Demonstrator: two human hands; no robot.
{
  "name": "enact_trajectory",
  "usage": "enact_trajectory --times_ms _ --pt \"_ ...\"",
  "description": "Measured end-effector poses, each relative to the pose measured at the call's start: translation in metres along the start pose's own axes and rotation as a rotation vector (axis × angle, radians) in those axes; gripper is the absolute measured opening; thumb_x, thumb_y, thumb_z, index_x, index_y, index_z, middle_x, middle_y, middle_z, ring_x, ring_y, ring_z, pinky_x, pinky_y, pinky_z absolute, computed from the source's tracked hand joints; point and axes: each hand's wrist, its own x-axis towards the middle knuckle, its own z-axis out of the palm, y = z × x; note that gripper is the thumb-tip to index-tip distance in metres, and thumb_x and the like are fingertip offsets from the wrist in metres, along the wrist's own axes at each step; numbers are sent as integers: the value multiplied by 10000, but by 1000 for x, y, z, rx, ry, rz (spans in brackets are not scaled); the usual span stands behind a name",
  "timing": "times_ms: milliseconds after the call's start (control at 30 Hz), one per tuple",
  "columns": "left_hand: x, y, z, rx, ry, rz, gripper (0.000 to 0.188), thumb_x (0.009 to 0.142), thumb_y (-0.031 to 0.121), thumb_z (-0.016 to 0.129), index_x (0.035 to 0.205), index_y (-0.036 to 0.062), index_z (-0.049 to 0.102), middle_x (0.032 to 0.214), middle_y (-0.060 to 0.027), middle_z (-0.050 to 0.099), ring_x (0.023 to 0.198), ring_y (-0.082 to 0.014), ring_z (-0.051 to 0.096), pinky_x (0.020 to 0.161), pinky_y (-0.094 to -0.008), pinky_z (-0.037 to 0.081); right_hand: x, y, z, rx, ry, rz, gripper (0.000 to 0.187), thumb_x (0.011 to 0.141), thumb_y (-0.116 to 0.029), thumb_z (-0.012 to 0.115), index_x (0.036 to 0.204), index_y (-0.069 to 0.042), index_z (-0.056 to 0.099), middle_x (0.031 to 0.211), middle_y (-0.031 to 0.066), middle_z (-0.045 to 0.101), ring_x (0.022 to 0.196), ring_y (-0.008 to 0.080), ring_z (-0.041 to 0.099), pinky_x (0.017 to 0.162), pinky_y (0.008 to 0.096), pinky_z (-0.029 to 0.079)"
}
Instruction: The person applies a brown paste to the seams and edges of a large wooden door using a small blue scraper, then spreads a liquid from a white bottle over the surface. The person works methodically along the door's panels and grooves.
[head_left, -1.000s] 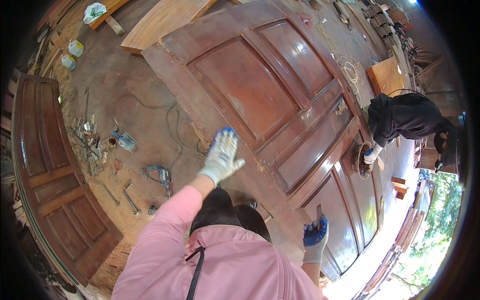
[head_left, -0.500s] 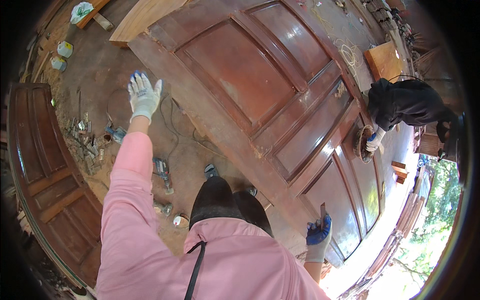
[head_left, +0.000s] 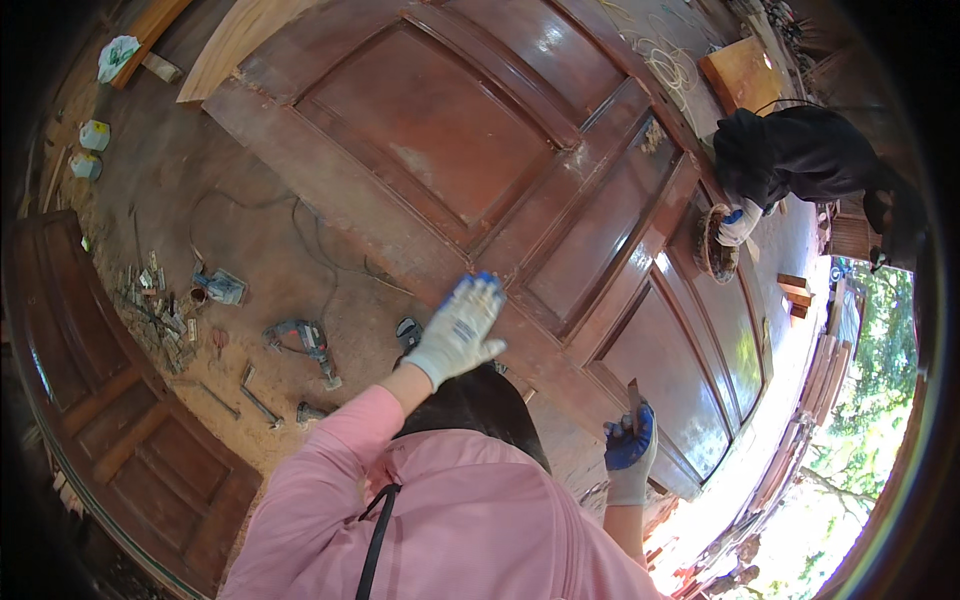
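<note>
A large brown panelled wooden door [head_left: 430, 130] lies in front of me, glossy on its recessed panels. My left hand [head_left: 462, 330], in a white glove with blue fingertips, is stretched flat over the door's near edge, holding nothing. Whether its fingers rest on the wood or hover just above, I cannot tell. At the door's lower right, my right hand [head_left: 631, 445], gloved alike, is closed around a thin, flat brown strip [head_left: 634, 394] that sticks up past the fingers. The strip's lower part is hidden in the grip.
Across the door a co-worker in black [head_left: 790, 155] bends with a gloved hand at a round woven basket [head_left: 716, 244]. A second panelled door [head_left: 110, 400] lies at left. On the floor are a power drill [head_left: 305, 342], cables, scattered small pieces [head_left: 160, 310] and white containers [head_left: 90, 150].
My left hand has swung right and nearer, from above the floor to the door's near edge. The right hand stays closed on the strip, nearly in place. The view has shifted slightly.
</note>
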Motion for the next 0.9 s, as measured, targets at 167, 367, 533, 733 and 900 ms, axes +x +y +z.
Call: enact_trajectory --times_ms 167,367,533,733,900 --pt "14 7 14 -115 225 64 839 1027 539 513 1632 -9 319 1711 -226 281 1604 -369 229 1325 -488 114 -10 0 -1 -3 57 5 243 1018 -314 678 1186 -141 660 778 1 531 624 162 491 666 393 506" --pt "43 -50 -12 53 304 -14 820 1029 518 530 1631 2 322 1684 -237 324 1587 -409 240 1313 -524 138 -15 9 -29 57 52 7 279 1032 -299 657 1235 -109 645 756 -12 498 651 151 498 681 407 517" --pt "72 -52 -20 112 247 -56 807 1042 525 511 1639 19 314 1682 -226 336 1588 -409 239 1313 -521 135 -21 20 -30 68 61 28 321 1041 -302 636 1286 -94 642 764 -5 501 647 158 498 685 405 518" --pt "75 -57 -26 153 233 -47 799 1042 520 515 1647 41 306 1663 -207 384 1586 -398 249 1315 -527 129 -28 23 -41 114 38 18 314 1045 -299 632 1284 -96 645 767 -10 500 644 152 500 688 413 535" --pt "73 -60 -35 171 220 -10 783 1036 505 529 1633 37 332 1633 -205 426 1574 -400 273 1311 -534 142 -28 29 -49 151 75 19 304 1049 -281 622 1291 -100 649 765 -24 484 667 135 499 682 396 539"
